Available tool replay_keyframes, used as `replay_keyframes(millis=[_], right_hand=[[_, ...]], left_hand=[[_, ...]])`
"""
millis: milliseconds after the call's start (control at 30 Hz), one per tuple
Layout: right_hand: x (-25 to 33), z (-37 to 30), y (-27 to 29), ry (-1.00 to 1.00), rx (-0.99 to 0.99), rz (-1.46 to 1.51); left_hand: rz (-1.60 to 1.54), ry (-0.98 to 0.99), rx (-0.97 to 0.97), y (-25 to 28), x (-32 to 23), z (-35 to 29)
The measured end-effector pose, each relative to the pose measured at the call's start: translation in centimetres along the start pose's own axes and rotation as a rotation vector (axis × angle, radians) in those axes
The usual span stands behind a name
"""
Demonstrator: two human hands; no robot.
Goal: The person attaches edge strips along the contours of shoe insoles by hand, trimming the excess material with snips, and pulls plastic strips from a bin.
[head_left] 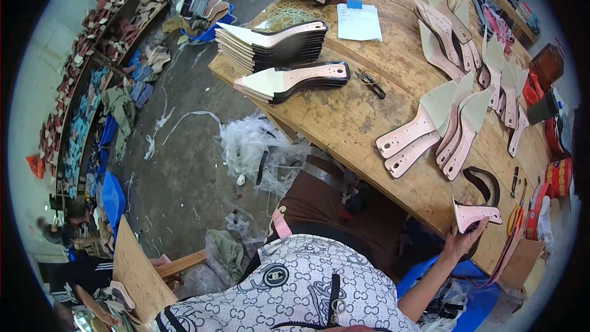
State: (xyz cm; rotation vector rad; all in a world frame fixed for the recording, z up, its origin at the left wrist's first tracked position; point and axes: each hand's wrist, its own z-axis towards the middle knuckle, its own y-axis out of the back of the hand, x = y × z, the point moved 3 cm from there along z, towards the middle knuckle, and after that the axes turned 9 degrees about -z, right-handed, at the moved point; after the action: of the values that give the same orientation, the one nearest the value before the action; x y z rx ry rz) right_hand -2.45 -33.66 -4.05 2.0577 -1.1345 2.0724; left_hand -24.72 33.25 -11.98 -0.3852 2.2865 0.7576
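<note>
At the near right corner of the wooden table (pixel 393 129), my right hand (pixel 458 244) is closed around a pink insole board (pixel 478 215). A black strip (pixel 491 185) curves up in a loop just beyond that board; whether it is attached to it I cannot make out. Farther along the table, pink-and-cream insole boards (pixel 405 144) lie in loose overlapping groups. Two neat stacks of insole boards with black edges, a tall one (pixel 270 43) and a lower one (pixel 295 80), stand by the left edge. My left hand is out of view.
Orange-handled scissors (pixel 516 218) and red rolls (pixel 558 178) sit at the right edge. A black-handled tool (pixel 373 85) and a paper sheet (pixel 359 23) lie on the table. Plastic scraps (pixel 261 147) cover some floor; full shelves (pixel 86 80) and another person (pixel 80 280) are at left.
</note>
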Motion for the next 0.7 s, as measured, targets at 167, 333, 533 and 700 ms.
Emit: replay_keyframes(millis=[167, 333, 533, 700], right_hand=[[-0.2, 0.2, 0.6, 0.000, -0.022, 0.000], [-0.3, 0.2, 0.8, 0.014, -0.049, -0.001], [-0.5, 0.2, -0.8, 0.028, -0.200, -0.041], [-0.1, 0.3, 0.6, -0.032, 0.051, -0.022]], left_hand=[[-0.013, -0.017, -0.015, 0.1, -0.2, -0.2], [-0.033, -0.031, -0.036, 0.3, -0.1, -0.6], [-0.081, -0.051, -0.086, 0.5, 0.1, -1.0], [-0.122, -0.067, -0.135, 1.1, 0.4, -1.3]])
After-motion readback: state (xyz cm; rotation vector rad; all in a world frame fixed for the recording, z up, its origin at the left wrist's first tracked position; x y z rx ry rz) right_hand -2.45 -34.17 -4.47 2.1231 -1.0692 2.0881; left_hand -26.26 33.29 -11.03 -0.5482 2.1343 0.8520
